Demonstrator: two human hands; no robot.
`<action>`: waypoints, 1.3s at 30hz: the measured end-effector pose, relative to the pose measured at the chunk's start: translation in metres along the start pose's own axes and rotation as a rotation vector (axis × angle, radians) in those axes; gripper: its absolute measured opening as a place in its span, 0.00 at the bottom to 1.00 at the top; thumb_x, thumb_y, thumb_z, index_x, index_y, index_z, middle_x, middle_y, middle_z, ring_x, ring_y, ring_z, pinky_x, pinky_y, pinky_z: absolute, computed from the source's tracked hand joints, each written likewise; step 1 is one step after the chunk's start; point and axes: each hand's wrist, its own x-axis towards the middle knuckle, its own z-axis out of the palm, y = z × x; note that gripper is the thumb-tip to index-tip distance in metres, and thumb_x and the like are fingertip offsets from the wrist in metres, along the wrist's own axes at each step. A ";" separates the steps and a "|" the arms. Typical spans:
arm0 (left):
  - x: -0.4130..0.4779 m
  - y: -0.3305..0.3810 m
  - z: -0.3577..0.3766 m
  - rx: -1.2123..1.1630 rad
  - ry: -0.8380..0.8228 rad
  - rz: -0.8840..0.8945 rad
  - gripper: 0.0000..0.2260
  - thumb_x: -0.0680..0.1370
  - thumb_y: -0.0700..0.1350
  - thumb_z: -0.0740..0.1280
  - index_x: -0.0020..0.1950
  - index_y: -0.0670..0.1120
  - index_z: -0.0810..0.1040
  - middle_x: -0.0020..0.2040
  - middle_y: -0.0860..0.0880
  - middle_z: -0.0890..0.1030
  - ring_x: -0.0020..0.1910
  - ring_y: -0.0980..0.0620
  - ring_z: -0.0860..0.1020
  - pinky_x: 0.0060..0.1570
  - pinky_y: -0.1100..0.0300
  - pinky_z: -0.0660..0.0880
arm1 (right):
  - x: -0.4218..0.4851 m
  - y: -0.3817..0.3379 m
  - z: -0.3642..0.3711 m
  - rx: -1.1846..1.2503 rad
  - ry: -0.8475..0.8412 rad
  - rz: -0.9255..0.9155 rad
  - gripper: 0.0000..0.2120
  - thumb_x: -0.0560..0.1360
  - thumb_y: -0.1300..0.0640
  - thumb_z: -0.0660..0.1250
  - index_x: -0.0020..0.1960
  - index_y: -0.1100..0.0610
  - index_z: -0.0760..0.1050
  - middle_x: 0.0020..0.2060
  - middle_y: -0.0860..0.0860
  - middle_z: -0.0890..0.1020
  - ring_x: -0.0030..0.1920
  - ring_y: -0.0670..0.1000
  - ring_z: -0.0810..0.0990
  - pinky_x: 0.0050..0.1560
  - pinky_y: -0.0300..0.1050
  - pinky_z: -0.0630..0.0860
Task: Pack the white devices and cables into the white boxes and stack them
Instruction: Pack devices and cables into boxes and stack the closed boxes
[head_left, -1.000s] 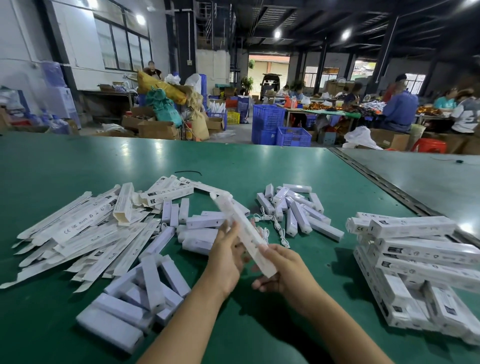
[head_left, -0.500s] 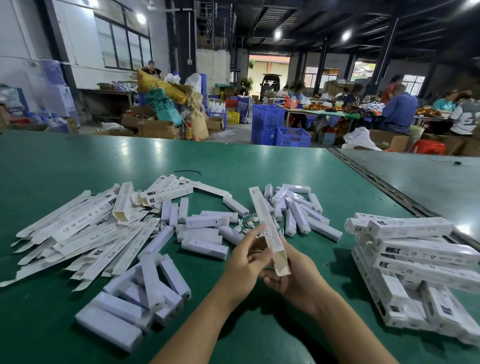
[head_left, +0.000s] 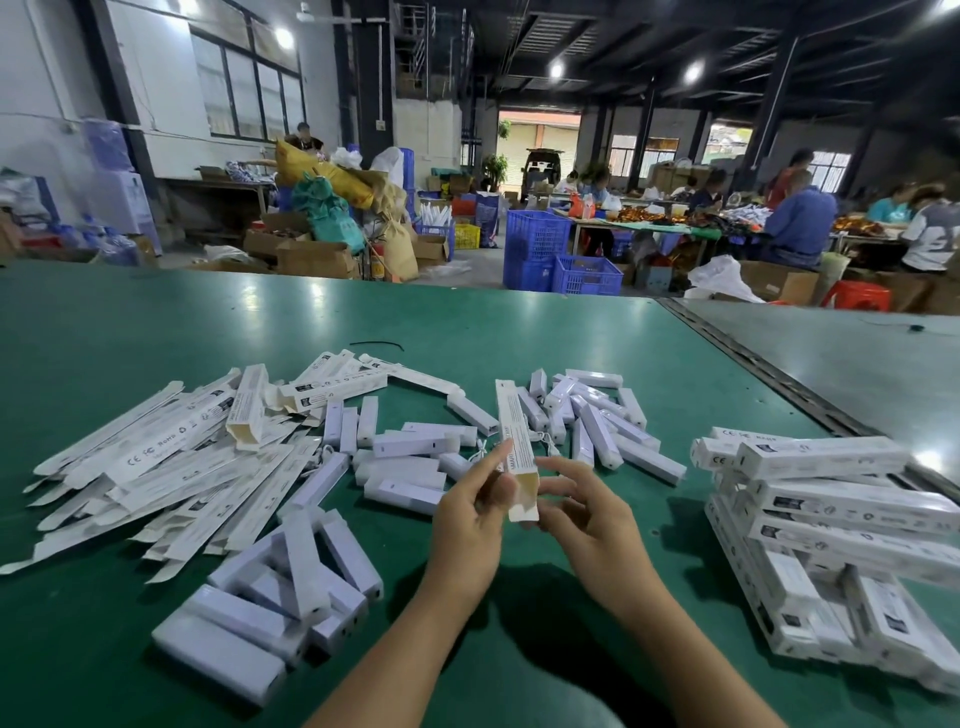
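Around the open box, loose devices and flattened cartons

The white box swings from a leftward slant to point almost straight away from the person. Its open near end is now turned toward the camera and shows a pale tan inside. The left hand, which a second ago lay against the box's middle, slides down to pinch it just above that opening between thumb and forefinger. The right hand, earlier wrapped round the near end, loosens its grip and spreads its fingers just beside the opening.
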 end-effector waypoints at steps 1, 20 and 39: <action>0.000 0.001 -0.001 0.002 0.003 0.006 0.14 0.74 0.58 0.65 0.59 0.66 0.76 0.60 0.55 0.82 0.58 0.63 0.80 0.56 0.70 0.75 | -0.001 0.001 -0.003 -0.006 -0.014 -0.022 0.20 0.76 0.68 0.67 0.60 0.46 0.76 0.46 0.50 0.85 0.42 0.56 0.83 0.45 0.48 0.80; 0.004 -0.007 -0.013 -0.094 -0.100 -0.125 0.22 0.69 0.49 0.77 0.61 0.44 0.82 0.37 0.57 0.84 0.37 0.63 0.80 0.42 0.71 0.74 | 0.004 0.007 -0.020 -0.330 -0.120 -0.259 0.11 0.71 0.64 0.67 0.50 0.53 0.77 0.38 0.43 0.82 0.40 0.48 0.82 0.45 0.47 0.80; 0.005 -0.006 -0.013 -0.064 -0.123 -0.079 0.15 0.70 0.51 0.73 0.57 0.57 0.81 0.47 0.52 0.87 0.50 0.57 0.84 0.54 0.63 0.79 | 0.009 0.008 -0.016 -0.387 0.071 -0.409 0.08 0.71 0.65 0.75 0.49 0.59 0.83 0.49 0.46 0.85 0.46 0.41 0.84 0.49 0.41 0.81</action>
